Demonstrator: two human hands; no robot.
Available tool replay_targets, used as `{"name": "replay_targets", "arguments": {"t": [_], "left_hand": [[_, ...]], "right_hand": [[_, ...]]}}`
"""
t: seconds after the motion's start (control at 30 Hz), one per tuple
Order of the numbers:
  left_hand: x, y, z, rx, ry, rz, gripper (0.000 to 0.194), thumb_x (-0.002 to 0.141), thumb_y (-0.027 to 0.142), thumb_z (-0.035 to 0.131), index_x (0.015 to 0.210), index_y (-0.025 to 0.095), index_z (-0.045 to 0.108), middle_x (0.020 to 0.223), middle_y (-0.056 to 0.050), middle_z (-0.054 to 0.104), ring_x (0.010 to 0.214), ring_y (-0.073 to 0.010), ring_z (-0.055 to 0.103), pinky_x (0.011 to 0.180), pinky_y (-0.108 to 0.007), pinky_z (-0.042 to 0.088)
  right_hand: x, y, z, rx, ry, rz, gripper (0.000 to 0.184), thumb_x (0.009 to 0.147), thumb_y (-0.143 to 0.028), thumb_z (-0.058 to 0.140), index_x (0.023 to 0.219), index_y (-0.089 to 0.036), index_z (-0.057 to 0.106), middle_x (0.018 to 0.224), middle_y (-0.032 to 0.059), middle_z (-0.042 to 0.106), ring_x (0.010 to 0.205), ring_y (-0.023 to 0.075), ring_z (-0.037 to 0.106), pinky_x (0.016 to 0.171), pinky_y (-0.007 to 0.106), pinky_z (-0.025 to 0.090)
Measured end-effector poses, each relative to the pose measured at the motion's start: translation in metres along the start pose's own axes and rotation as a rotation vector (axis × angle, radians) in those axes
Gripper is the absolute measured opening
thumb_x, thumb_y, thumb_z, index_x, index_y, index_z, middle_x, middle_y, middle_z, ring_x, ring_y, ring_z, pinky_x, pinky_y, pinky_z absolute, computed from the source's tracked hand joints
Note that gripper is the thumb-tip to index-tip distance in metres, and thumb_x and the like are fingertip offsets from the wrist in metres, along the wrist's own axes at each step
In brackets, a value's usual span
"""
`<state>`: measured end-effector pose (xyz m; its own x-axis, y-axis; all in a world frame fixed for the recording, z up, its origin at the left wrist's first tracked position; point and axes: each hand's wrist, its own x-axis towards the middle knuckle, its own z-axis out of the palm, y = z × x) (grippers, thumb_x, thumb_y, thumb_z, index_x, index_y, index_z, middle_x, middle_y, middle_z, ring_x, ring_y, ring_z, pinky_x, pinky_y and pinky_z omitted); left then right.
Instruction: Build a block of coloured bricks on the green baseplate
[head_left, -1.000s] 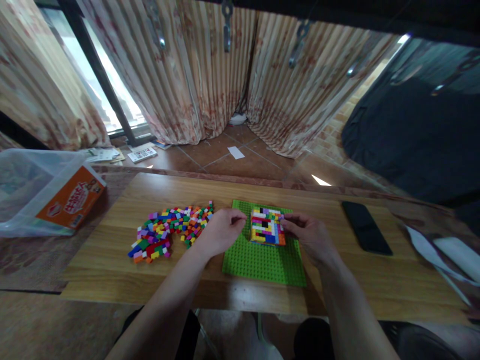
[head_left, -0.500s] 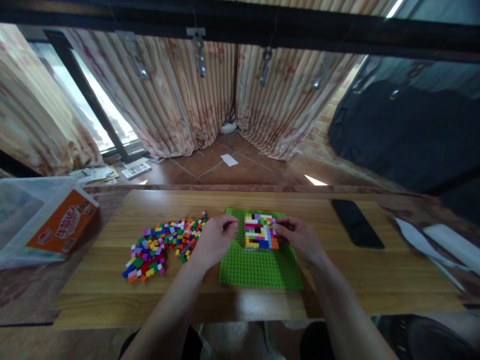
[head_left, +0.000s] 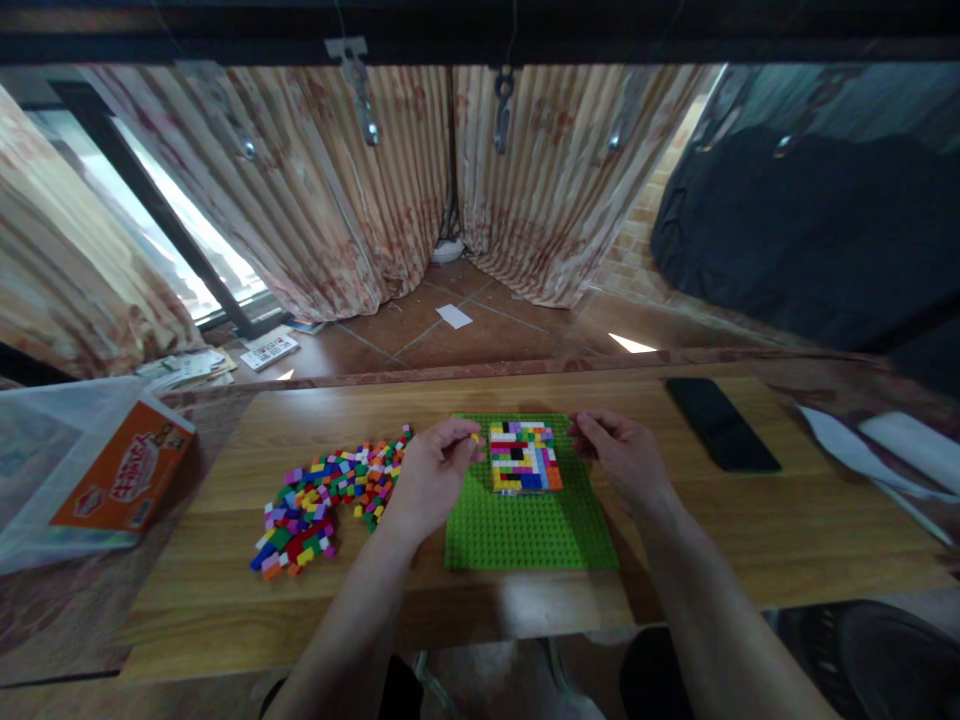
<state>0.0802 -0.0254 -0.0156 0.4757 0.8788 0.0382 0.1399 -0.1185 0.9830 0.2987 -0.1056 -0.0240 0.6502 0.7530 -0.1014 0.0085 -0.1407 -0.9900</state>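
Loose plastic bricks (head_left: 307, 510), small and hard-edged, heap near the left edge of the wood-grained counter (head_left: 225, 625). Beside them, the left hand (head_left: 429, 478) pinches a small yellow brick (head_left: 475, 438). Between both hands, toward the counter's far edge, a squarish multicoloured brick block (head_left: 525, 457) sits on a studded green baseplate (head_left: 532, 540). Just right of it, the right hand (head_left: 628, 455) has its fingertips bunched; I can't tell whether they grip anything. A flat black phone (head_left: 722, 423) lies farther right.
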Motion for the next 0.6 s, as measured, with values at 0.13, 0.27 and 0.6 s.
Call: {"name": "replay_targets", "arguments": {"t": [0.13, 0.27, 0.6], "left_hand": [[-0.003, 0.007, 0.006, 0.014, -0.017, -0.003, 0.018, 0.083, 0.017, 0.054, 0.099, 0.014, 0.063, 0.091, -0.006, 0.074, 0.076, -0.0147, 0.071, 0.074, -0.026, 0.056], [-0.005, 0.007, 0.011, 0.046, -0.064, 0.032, 0.026, 0.083, 0.014, 0.055, 0.108, 0.016, 0.061, 0.087, -0.004, 0.074, 0.078, -0.0152, 0.071, 0.074, -0.026, 0.056], [-0.012, 0.011, 0.017, 0.097, -0.145, 0.099, 0.037, 0.085, 0.012, 0.054, 0.121, 0.018, 0.057, 0.103, -0.006, 0.075, 0.092, -0.017, 0.072, 0.087, -0.03, 0.056]], "right_hand": [[-0.013, -0.006, 0.014, -0.088, 0.004, -0.232, 0.029, 0.076, -0.048, 0.068, 0.083, -0.02, 0.073, 0.073, 0.0036, 0.069, 0.063, 0.0155, 0.06, 0.059, 0.028, 0.049], [-0.034, -0.013, 0.031, -0.255, -0.17, -0.536, 0.02, 0.089, -0.036, 0.058, 0.092, -0.024, 0.074, 0.093, 0.0054, 0.07, 0.088, 0.0186, 0.065, 0.078, 0.031, 0.052], [-0.044, -0.008, 0.046, -0.286, -0.315, -0.599, 0.015, 0.089, -0.03, 0.061, 0.094, -0.029, 0.075, 0.099, 0.0037, 0.067, 0.096, 0.0185, 0.063, 0.084, 0.033, 0.051]]}}
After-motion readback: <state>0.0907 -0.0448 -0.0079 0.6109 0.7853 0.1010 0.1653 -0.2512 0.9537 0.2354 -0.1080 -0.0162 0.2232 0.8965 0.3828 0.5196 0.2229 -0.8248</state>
